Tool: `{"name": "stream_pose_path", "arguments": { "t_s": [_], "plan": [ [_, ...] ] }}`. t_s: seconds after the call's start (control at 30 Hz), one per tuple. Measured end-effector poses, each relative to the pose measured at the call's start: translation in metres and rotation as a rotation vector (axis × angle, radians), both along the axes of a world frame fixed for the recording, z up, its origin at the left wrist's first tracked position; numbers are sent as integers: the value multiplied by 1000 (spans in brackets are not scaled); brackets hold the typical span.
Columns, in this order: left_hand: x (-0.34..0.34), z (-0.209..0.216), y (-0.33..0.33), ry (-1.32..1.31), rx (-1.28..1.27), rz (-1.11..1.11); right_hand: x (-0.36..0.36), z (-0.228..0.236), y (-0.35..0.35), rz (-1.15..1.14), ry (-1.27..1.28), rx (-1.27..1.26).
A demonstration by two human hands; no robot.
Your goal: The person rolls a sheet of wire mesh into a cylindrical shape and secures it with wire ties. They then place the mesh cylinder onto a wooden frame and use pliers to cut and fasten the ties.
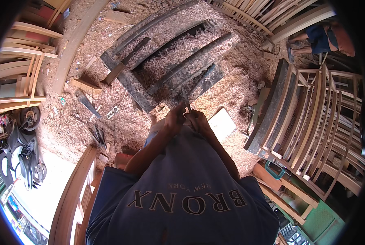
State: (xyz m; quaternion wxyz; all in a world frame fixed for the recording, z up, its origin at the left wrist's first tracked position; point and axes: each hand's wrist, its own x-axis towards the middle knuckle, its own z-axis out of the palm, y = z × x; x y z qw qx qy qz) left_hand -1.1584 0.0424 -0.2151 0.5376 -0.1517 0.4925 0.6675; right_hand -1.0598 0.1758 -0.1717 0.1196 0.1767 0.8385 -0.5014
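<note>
Both hands meet in front of my waist, close to the near edge of a wire mesh sheet [129, 87]. A narrow grey tool-like strip [185, 99] points away from me over the mesh; its kind is too small to tell. My right hand [198, 120] is closed around its near end. Just left of it, my left hand [174, 119] is closed too, its fingertips by the strip; what they pinch, if anything, cannot be made out. Beneath the mesh lies a dark slatted wooden frame [149, 104] among wood shavings.
A wooden-handled saw-like tool [115, 73] rests on the frame. A power strip [113, 112] and a wooden block [86, 87] lie left; a pale board [222, 124] lies right. Slatted wooden frames [301, 118] stand right, near another person [323, 38]. A motorcycle [25, 147] is left.
</note>
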Motion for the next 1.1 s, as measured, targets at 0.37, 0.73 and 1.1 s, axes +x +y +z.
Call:
{"name": "stream_pose_path", "arguments": {
  "t_s": [0.37, 0.73, 1.1],
  "plan": [
    [-8, 1, -5, -355, 220, 149, -5, -10, -3, -241, -66, -94],
    [-11, 26, 2, -66, 65, 69, -1, -7, 7, 187, 182, 157],
    [-13, 20, 5, -398, 134, 307, 18, -11, 1, 226, 474, 253]
  ]
}}
